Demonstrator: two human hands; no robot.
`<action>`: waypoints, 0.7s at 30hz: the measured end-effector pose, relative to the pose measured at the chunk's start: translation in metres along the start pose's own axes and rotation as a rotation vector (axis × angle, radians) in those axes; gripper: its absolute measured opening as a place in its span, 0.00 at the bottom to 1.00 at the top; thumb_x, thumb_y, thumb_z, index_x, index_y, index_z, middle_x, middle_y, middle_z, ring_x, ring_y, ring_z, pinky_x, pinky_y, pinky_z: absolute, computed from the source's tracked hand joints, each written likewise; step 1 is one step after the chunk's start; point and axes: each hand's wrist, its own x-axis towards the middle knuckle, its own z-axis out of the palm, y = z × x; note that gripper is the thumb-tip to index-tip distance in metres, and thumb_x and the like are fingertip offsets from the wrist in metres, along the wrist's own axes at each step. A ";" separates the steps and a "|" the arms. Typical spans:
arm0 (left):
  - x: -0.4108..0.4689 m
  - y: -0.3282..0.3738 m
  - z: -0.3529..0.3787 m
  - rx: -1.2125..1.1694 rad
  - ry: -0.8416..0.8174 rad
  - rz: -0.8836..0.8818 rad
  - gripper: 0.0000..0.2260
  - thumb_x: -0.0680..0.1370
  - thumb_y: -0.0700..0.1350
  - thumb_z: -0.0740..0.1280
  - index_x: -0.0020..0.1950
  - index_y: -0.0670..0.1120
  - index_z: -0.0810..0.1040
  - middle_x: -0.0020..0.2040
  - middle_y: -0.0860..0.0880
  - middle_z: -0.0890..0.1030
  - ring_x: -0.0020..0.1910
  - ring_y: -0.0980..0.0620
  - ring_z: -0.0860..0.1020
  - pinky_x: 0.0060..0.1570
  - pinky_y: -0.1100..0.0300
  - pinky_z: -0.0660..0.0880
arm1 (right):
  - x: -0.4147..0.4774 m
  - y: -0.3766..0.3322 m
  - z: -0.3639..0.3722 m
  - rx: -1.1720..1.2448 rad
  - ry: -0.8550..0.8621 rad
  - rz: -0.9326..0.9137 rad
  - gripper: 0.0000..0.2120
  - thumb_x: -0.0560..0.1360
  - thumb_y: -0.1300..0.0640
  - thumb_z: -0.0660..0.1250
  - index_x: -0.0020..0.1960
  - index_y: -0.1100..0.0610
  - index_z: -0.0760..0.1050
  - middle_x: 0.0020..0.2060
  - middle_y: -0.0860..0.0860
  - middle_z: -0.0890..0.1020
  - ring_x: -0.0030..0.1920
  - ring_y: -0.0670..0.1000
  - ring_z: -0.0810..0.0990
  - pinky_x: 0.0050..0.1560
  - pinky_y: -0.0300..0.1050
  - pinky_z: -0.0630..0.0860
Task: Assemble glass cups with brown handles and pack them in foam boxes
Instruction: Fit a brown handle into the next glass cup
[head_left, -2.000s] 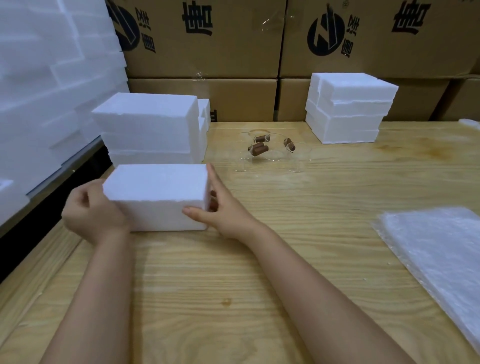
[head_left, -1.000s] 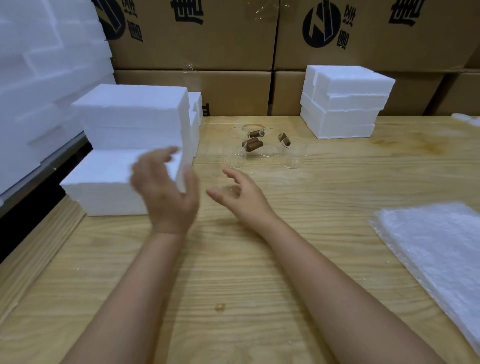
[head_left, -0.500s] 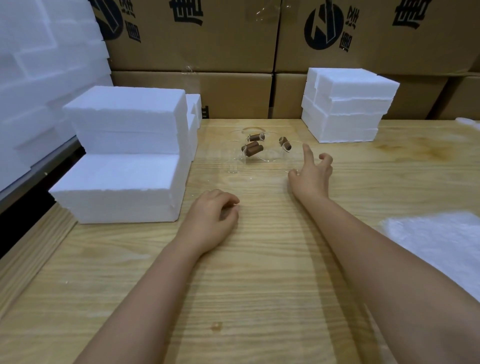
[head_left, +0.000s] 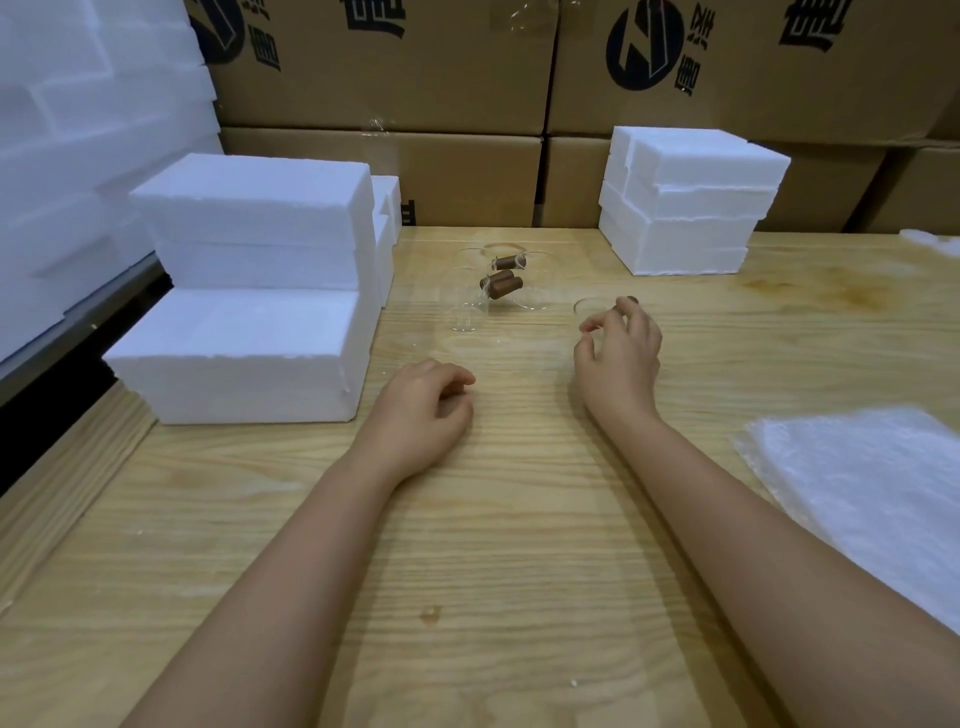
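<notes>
Several clear glass cups with brown handles (head_left: 501, 285) stand in a cluster at the middle of the wooden table (head_left: 519, 519). My right hand (head_left: 618, 353) has pulled one glass cup (head_left: 589, 307) toward me, fingers closed on its brown handle and rim. My left hand (head_left: 426, 413) rests on the table with fingers loosely curled and nothing in it. A closed white foam box (head_left: 239, 353) sits to the left of that hand, against a taller foam stack (head_left: 260, 223).
Another stack of foam boxes (head_left: 685, 202) stands at the back right. A pile of bubble-wrap sheets (head_left: 872, 499) lies at the right edge. Cardboard cartons (head_left: 467, 78) line the back, and foam pieces (head_left: 78, 130) lean at the far left.
Both hands let go of the foam box after sliding it left against the stack. The left hand settled on the table; the right hand reached to the cups and took hold of one.
</notes>
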 end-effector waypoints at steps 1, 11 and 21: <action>0.000 0.000 0.000 0.001 -0.005 0.003 0.12 0.77 0.45 0.67 0.61 0.47 0.78 0.52 0.50 0.80 0.55 0.51 0.75 0.56 0.61 0.69 | -0.009 -0.003 -0.002 0.032 -0.003 -0.011 0.10 0.77 0.61 0.59 0.56 0.58 0.75 0.70 0.53 0.66 0.71 0.56 0.59 0.66 0.50 0.60; -0.004 0.001 0.004 0.079 -0.161 0.085 0.37 0.69 0.68 0.68 0.74 0.59 0.60 0.63 0.59 0.76 0.65 0.56 0.69 0.62 0.59 0.58 | -0.075 -0.035 -0.009 -0.017 -0.017 -0.270 0.09 0.77 0.57 0.65 0.53 0.60 0.79 0.57 0.58 0.75 0.57 0.59 0.69 0.58 0.47 0.66; -0.003 0.011 0.013 -0.003 -0.065 -0.013 0.40 0.67 0.64 0.69 0.74 0.51 0.61 0.54 0.61 0.71 0.64 0.54 0.71 0.63 0.56 0.58 | -0.081 -0.041 -0.013 0.035 0.076 -0.571 0.05 0.75 0.63 0.66 0.45 0.63 0.80 0.42 0.56 0.81 0.42 0.60 0.77 0.49 0.50 0.72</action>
